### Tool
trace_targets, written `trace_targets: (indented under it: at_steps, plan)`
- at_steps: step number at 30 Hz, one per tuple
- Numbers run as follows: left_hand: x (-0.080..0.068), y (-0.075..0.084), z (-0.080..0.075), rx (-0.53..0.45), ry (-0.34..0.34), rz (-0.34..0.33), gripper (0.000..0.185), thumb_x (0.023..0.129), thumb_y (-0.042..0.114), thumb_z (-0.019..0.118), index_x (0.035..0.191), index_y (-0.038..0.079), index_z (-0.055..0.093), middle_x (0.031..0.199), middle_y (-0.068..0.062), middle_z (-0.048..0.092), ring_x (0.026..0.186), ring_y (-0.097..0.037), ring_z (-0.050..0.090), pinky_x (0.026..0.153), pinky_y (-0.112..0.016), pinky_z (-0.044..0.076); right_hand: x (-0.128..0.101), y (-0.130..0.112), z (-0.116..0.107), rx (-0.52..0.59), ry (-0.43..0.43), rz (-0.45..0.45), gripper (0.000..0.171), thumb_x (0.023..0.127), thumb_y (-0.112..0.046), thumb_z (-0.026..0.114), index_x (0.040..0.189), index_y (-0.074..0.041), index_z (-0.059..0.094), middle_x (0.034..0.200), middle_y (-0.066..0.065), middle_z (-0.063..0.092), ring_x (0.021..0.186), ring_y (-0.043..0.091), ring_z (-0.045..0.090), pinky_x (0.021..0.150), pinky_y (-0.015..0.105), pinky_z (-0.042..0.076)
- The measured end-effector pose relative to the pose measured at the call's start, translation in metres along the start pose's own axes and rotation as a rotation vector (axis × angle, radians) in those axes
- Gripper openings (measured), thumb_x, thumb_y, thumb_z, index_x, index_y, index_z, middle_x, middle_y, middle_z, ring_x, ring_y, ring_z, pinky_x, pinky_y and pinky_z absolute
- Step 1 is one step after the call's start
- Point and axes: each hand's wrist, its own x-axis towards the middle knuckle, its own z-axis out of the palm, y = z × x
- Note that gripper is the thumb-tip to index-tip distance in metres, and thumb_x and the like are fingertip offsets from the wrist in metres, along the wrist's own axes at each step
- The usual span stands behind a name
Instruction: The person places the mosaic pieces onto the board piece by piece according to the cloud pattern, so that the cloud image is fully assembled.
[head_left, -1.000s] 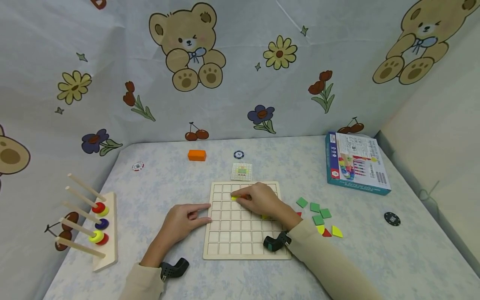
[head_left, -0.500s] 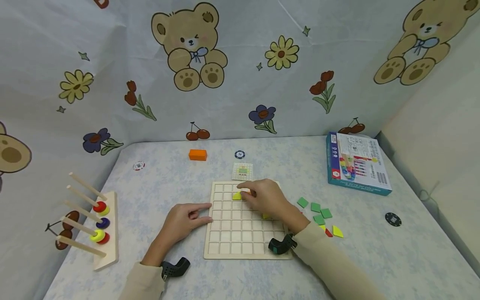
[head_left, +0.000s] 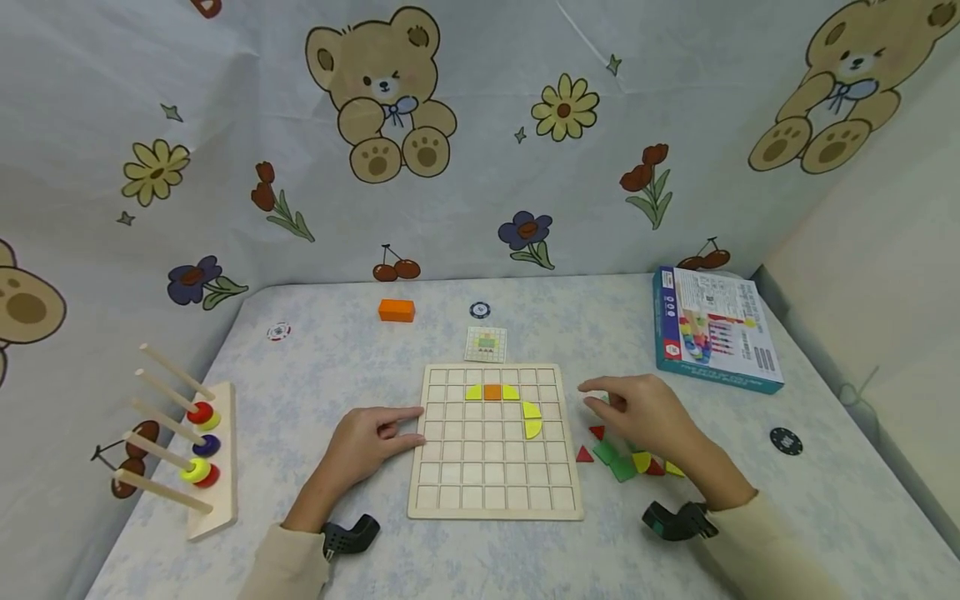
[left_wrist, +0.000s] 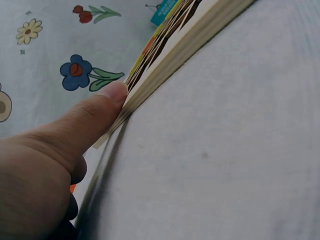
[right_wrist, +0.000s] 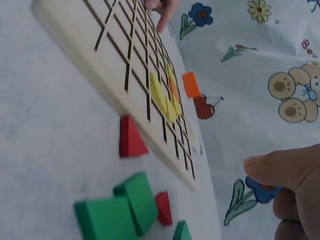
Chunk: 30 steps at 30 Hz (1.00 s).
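Note:
A wooden grid board (head_left: 465, 475) lies on the table. Along its second row from the back sit an orange square (head_left: 492, 392) and, on either side of it, yellow quarter-round pieces (head_left: 473, 392); two more yellow pieces (head_left: 533, 429) lie lower right. My left hand (head_left: 367, 446) touches the board's left edge with extended thumb and forefinger; its thumb (left_wrist: 112, 95) shows at the edge in the left wrist view. Right of the board, my right hand (head_left: 648, 417) hovers by loose green squares (head_left: 622, 468) and red triangles (head_left: 584, 455), holding nothing, thumb and forefinger apart.
A small pattern card (head_left: 486, 344) lies behind the board, with an orange block (head_left: 396, 311) and chips (head_left: 480, 310) farther back. A peg stand (head_left: 221, 475) with coloured rings is at left, a flat box (head_left: 720, 329) back right, and a black chip (head_left: 785, 440) at right.
My right hand has left the yellow piece in the board's back row and moved right, over to the loose pieces. The left hand stays at the board's edge.

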Motion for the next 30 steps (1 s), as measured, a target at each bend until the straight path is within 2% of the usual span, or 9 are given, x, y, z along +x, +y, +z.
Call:
trace_targets:
  at_steps: [8, 15, 18, 21, 26, 30]
  plan:
    - [-0.001, 0.001, 0.000, -0.009, -0.012, -0.012, 0.045, 0.083, 0.047, 0.083, 0.125, 0.034, 0.075, 0.054, 0.012, 0.036, 0.051, -0.003, 0.026, 0.055, -0.025, 0.034, -0.061, 0.019, -0.035, -0.066, 0.035, 0.172, 0.024, 0.089, -0.019, 0.082, 0.112, -0.017, 0.079, 0.056, -0.011, 0.036, 0.051, 0.007, 0.035, 0.048, 0.025, 0.029]
    - [0.000, 0.000, -0.001, -0.014, -0.001, -0.002, 0.044, 0.083, 0.047, 0.083, 0.124, 0.033, 0.076, 0.054, 0.013, 0.036, 0.050, -0.003, 0.026, 0.055, -0.025, 0.034, -0.096, 0.036, -0.036, -0.041, -0.145, 0.355, 0.027, 0.090, -0.023, 0.080, 0.116, -0.016, 0.078, 0.059, -0.006, 0.040, 0.054, 0.011, 0.038, 0.051, 0.026, 0.031]
    - [0.000, 0.000, -0.001, -0.017, 0.001, -0.004, 0.044, 0.083, 0.048, 0.083, 0.124, 0.033, 0.076, 0.054, 0.013, 0.035, 0.050, -0.003, 0.026, 0.055, -0.025, 0.033, -0.105, 0.043, -0.033, -0.035, -0.177, 0.382, 0.032, 0.090, -0.020, 0.080, 0.121, -0.016, 0.077, 0.058, -0.006, 0.040, 0.054, 0.010, 0.038, 0.050, 0.025, 0.032]
    - [-0.001, 0.000, -0.001, -0.017, 0.003, -0.010, 0.045, 0.083, 0.050, 0.082, 0.124, 0.033, 0.076, 0.054, 0.014, 0.035, 0.050, -0.003, 0.025, 0.055, -0.025, 0.033, -0.109, 0.046, -0.029, -0.044, -0.162, 0.386, 0.036, 0.089, -0.023, 0.081, 0.124, -0.015, 0.076, 0.058, -0.005, 0.040, 0.054, 0.010, 0.037, 0.050, 0.026, 0.031]
    - [0.000, 0.001, -0.001, -0.007, 0.008, -0.012, 0.045, 0.082, 0.052, 0.081, 0.123, 0.033, 0.076, 0.054, 0.014, 0.035, 0.051, -0.002, 0.026, 0.055, -0.025, 0.034, -0.110, 0.044, -0.022, -0.080, -0.143, 0.426, 0.034, 0.088, -0.037, 0.081, 0.115, -0.017, 0.077, 0.059, -0.006, 0.040, 0.055, 0.012, 0.036, 0.050, 0.028, 0.027]
    - [0.000, 0.002, 0.000, 0.001, 0.001, -0.019, 0.044, 0.082, 0.050, 0.082, 0.122, 0.033, 0.077, 0.055, 0.015, 0.036, 0.052, -0.002, 0.027, 0.056, -0.024, 0.035, -0.108, 0.041, -0.016, -0.114, -0.167, 0.477, 0.034, 0.087, -0.040, 0.082, 0.110, -0.016, 0.077, 0.060, -0.003, 0.042, 0.056, 0.015, 0.039, 0.051, 0.030, 0.028]
